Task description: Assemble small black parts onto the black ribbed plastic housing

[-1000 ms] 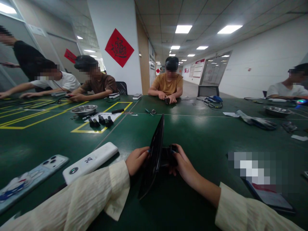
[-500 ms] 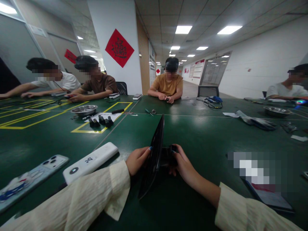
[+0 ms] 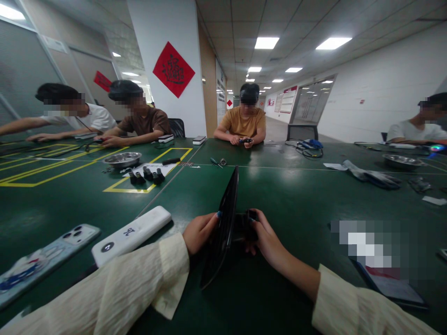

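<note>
A thin black panel (image 3: 226, 218) stands on edge on the green table (image 3: 286, 195), seen nearly edge-on. My left hand (image 3: 198, 231) grips its left face with curled fingers. On the panel's right side sits a small black part (image 3: 242, 224), and my right hand (image 3: 263, 235) is closed around it. Both forearms wear cream sleeves.
A white power bank (image 3: 131, 235) and a phone in a patterned case (image 3: 42, 258) lie at my left. Farther off are a metal bowl (image 3: 123, 159), small black parts (image 3: 145, 175), yellow floor-tape lines, gloves (image 3: 372, 175) and a dark device (image 3: 391, 284). Several people sit around the table.
My hands and the panel have hardly moved. A dark-clothed person at the far left has left the view. The person opposite now holds a small dark thing up in both hands.
</note>
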The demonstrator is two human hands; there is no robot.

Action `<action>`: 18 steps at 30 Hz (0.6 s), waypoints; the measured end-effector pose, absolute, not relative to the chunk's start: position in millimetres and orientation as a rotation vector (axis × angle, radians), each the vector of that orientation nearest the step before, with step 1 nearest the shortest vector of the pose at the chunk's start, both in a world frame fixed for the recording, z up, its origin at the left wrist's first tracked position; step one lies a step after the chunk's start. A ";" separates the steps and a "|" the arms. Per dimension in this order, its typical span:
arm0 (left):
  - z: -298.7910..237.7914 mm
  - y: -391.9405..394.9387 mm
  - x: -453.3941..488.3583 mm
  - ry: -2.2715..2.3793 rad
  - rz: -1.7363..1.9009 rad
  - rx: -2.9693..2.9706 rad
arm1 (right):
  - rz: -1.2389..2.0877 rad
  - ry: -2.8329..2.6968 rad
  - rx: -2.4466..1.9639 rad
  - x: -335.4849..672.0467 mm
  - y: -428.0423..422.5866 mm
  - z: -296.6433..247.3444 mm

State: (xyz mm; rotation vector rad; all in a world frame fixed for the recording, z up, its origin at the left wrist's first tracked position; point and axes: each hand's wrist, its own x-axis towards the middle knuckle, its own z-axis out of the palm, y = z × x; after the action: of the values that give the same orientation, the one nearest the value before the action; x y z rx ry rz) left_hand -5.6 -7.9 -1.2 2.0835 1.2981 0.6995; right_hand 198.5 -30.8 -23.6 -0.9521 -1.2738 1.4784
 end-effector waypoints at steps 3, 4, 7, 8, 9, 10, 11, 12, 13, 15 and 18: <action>-1.3 -8.1 -5.7 1.301 0.697 2.080 | 1.468 -1.276 -0.970 197.9 -32.4 -21.0; -1.3 -8.1 -5.9 1.295 0.702 2.079 | 1.468 -1.278 -0.972 197.7 -32.9 -20.2; -1.3 -7.7 -6.4 1.275 0.713 2.072 | 1.476 -1.281 -0.969 197.6 -33.6 -18.6; -1.4 -7.5 -6.4 1.266 0.714 2.070 | 1.477 -1.281 -0.970 197.6 -33.5 -18.3; -1.6 -7.3 -6.3 1.260 0.714 2.068 | 1.476 -1.277 -0.971 197.6 -33.4 -18.2; -1.8 -7.1 -6.1 1.260 0.712 2.062 | 1.475 -1.275 -0.971 197.7 -33.2 -18.1; -2.1 -7.0 -5.8 1.269 0.710 2.054 | 1.476 -1.274 -0.970 197.9 -33.1 -18.2; -2.3 -7.0 -5.5 1.288 0.713 2.045 | 1.477 -1.273 -0.968 198.1 -32.9 -18.4; -2.4 -7.1 -5.2 1.312 0.716 2.033 | 1.478 -1.272 -0.965 198.5 -32.7 -18.6; -2.4 -7.5 -5.0 1.362 0.721 1.983 | 1.490 -1.276 -0.959 199.1 -32.6 -19.2; -1.7 -8.2 -5.8 1.371 0.739 1.964 | 1.491 -1.284 -0.952 199.6 -32.7 -19.4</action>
State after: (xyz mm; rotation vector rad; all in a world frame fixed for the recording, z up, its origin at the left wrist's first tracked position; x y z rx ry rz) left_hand -5.8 -8.2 -1.7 1.9638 1.3711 0.7389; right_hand 199.6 -32.7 -19.4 -0.9522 -1.2840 1.4906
